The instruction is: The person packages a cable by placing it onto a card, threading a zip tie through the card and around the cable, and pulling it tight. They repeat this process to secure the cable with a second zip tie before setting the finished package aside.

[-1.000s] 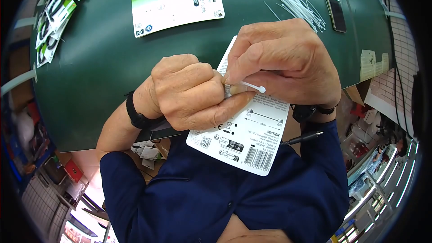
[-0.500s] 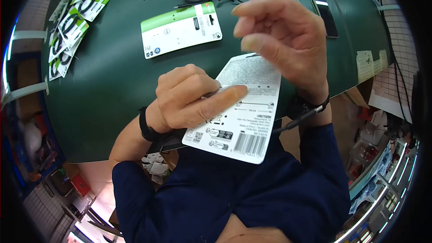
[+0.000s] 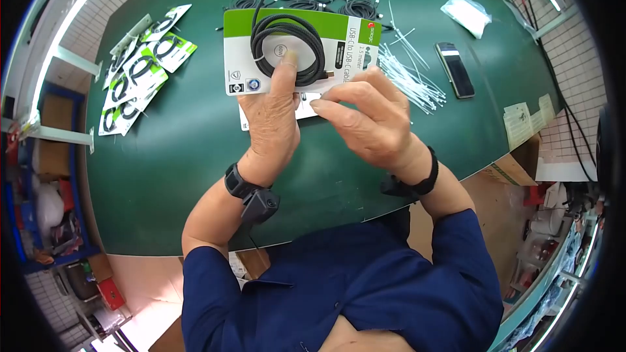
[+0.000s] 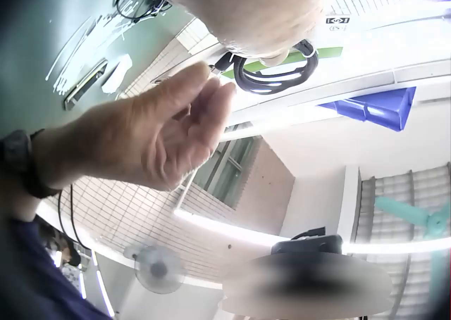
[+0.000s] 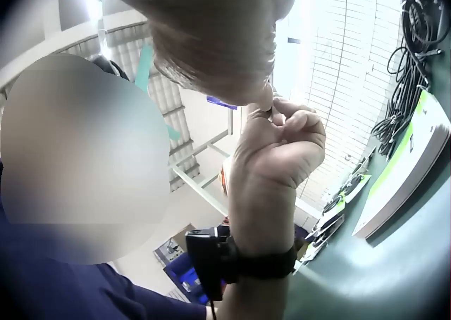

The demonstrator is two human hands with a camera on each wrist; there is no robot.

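Head view: my left hand point(image 3: 270, 124) is clamped on the card point(image 3: 238, 49), thumb pressing the cable point(image 3: 306, 39) coil, fingers behind. My right hand point(image 3: 365, 117) is just beside it, fingertips bunched at the card's lower edge; can't tell if they pinch anything. Risk: only my thumb pins the coil, so a slip prob lets it spring off.

Left wrist view: right-hand fingers look loosely curved under the coil, so a weak catch if it drops.

Right wrist view: left hand curled tight; squeezing too hard could bend the card.
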